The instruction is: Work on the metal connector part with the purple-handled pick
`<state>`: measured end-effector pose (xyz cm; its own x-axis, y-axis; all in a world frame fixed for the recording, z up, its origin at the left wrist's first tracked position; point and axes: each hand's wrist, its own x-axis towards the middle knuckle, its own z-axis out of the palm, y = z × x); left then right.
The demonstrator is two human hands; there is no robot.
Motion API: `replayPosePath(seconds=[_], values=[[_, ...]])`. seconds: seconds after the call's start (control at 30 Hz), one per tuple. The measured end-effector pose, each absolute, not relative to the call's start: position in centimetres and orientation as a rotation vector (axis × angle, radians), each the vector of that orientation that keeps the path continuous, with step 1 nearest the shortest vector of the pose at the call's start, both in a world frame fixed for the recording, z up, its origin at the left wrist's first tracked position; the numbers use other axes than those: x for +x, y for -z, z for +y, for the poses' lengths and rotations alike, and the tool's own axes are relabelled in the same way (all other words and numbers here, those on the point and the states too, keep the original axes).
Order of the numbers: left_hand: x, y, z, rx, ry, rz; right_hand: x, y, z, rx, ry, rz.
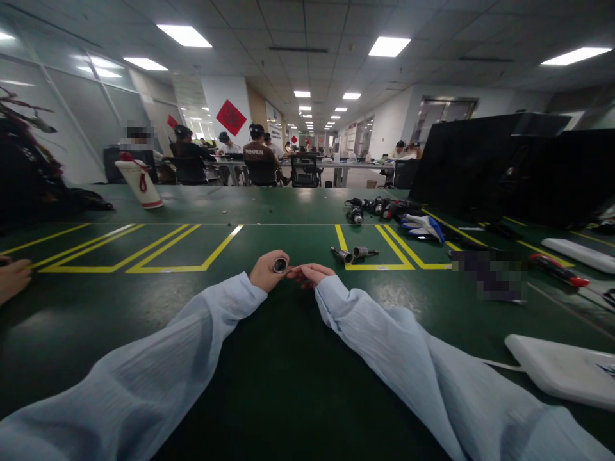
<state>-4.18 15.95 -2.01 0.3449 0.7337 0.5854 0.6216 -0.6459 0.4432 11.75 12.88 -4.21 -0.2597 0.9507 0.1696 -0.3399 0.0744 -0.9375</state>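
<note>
My left hand [262, 271] is closed around a metal socket bit [279, 265], its round open end facing me. The rest of the bit is hidden in my fist. Close against it on the right is my right hand [312, 275], fingers drawn together, their tips at the left hand's edge. What those fingertips pinch, if anything, is too small to make out. Two similar metal socket bits, one [342, 255] angled and one [366, 252] lying crosswise, rest together on the green table [288, 384] beyond my right hand, by a yellow-taped box.
Black-and-silver tools [358, 214] and blue-white gloves [423, 227] lie farther back right. A red-black screwdriver [560, 270] and a white device [562, 371] are at right, before dark monitors [480, 160]. A white cup [141, 182] stands back left. Another person's hand [13, 278] shows at the left edge.
</note>
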Motion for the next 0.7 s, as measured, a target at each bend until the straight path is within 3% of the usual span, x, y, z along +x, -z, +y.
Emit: replayPosePath(seconds=[0.7], values=[[-4.08, 2.04, 15.92, 2.441, -1.183, 1.191, 11.86, 4.26, 13.23, -0.674, -1.545, -1.15]])
